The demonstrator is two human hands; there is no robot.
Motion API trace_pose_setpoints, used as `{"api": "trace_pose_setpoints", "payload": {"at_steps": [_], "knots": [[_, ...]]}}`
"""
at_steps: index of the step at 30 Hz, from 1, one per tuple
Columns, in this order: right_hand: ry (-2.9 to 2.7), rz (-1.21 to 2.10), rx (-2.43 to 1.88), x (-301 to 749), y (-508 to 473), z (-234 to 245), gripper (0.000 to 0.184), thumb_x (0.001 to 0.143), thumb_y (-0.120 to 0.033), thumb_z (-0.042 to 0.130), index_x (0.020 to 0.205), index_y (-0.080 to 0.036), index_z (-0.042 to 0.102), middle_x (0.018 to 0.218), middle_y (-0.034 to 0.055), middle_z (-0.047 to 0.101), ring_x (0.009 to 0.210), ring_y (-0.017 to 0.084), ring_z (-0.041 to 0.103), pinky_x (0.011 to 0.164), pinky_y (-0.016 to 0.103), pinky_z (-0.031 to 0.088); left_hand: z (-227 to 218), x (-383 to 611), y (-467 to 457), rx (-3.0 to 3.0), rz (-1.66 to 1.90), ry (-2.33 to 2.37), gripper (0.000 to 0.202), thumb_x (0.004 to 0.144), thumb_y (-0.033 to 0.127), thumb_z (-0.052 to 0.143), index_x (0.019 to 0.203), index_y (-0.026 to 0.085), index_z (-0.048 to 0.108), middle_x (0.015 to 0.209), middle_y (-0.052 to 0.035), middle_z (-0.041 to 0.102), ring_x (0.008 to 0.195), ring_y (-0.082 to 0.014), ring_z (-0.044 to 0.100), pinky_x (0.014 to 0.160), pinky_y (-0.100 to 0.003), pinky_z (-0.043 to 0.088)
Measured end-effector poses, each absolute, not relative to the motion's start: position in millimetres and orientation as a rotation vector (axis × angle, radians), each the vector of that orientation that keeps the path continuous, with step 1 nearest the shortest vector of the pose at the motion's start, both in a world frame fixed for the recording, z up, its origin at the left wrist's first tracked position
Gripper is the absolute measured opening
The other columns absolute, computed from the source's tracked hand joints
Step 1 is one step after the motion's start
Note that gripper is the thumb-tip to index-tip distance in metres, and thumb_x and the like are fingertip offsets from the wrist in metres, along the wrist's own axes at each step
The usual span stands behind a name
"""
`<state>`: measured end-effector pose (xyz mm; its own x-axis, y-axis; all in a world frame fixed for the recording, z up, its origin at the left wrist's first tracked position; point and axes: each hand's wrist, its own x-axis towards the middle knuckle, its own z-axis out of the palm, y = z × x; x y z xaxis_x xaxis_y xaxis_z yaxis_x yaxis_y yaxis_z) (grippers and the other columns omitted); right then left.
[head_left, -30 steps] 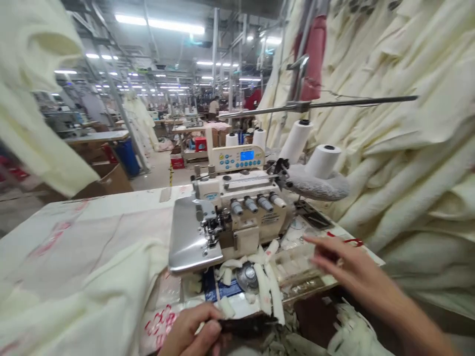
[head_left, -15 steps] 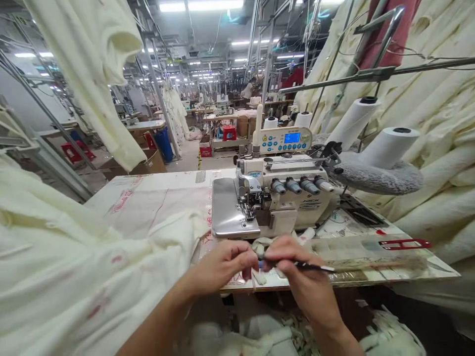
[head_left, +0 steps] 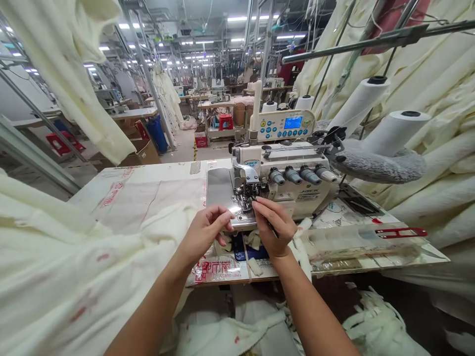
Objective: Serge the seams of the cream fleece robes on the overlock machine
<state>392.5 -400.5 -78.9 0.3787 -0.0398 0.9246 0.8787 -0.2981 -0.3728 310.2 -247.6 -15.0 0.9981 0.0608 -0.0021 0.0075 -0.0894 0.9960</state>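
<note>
Closely, the right hand (head_left: 276,227) bunched its fingertips at the needle area of the sewing machine (head_left: 297,185), a dark tool (head_left: 275,231) showing partly between its fingers. The left hand (head_left: 208,228) hung half-curled beside the metal plate (head_left: 219,190); whether it gripped anything could not be told. The machine stood on a white table (head_left: 159,173).

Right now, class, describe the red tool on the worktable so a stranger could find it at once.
Find the white sewing machine in the middle, with the right hand at its front. Go right along the white worktable to the translucent strip. The red tool lies at its right part: a narrow loop, much longer than the red scrap by its left end.
</note>
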Motion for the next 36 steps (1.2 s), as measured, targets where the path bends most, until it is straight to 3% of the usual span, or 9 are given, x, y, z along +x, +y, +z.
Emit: {"api": "trace_pose_setpoints", "payload": {"at_steps": [7,17,26,32,36], "knots": [[-0.874,-1.094,-1.619,399,-404,-76,0.033,0.083,-0.010,0.056,0.107,-0.030,0.067,0.105,0.0022,0.069,0.094,0.019,0.066,0.084,0.034,0.055,-15,311,-248,1.674,0.043,0.092,0.031,0.082,0.044,0.057,0.082,0.014,0.058,0.069,-0.0013,0.058,0.062,-0.0103,0.053,0.045,-0.016,0.047],[-0.782,-0.971,-1.554,395,-403,-61,0.028,0.078,-0.009,0.062,0.092,-0.031,0.071,0.093,-0.0013,0.072,0.087,0.018,0.066,0.082,0.036,0.053,-15,310,-248,1.652,0.049,0.096,0.028,0.082,0.042,0.058,0.080,0.014,0.058,0.069,0.0000,0.058,0.060,-0.0086,0.053,0.047,-0.016,0.047],[-0.313,-0.515,-1.347,387,-409,-51,0.009,0.072,-0.024,0.072,0.080,-0.021,0.072,0.076,0.0017,0.071,0.070,0.017,0.066,0.066,0.031,0.055,-5,311,-251,1.670,0.086,0.078,0.023,0.084,0.037,0.057,0.083,0.014,0.058,0.070,-0.0001,0.058,0.066,-0.0095,0.055,0.049,-0.015,0.049],[-0.197,-0.176,-1.163,396,-424,-43,0.023,0.058,-0.034,0.079,0.073,-0.019,0.069,0.064,-0.0005,0.067,0.056,0.014,0.063,0.058,0.029,0.055,11,330,-256,1.662,0.109,0.130,0.027,0.083,0.034,0.058,0.101,0.014,0.063,0.097,-0.0080,0.067,0.064,-0.0089,0.058,0.042,-0.015,0.048],[-0.175,-0.071,-1.130,391,-428,-38,0.020,0.056,-0.030,0.080,0.071,-0.021,0.070,0.064,-0.0019,0.066,0.057,0.012,0.062,0.059,0.026,0.053,16,344,-266,1.617,0.029,0.157,0.027,0.082,0.034,0.059,0.097,0.012,0.065,0.100,-0.0108,0.068,0.051,-0.0059,0.055,0.035,-0.014,0.044]]}}
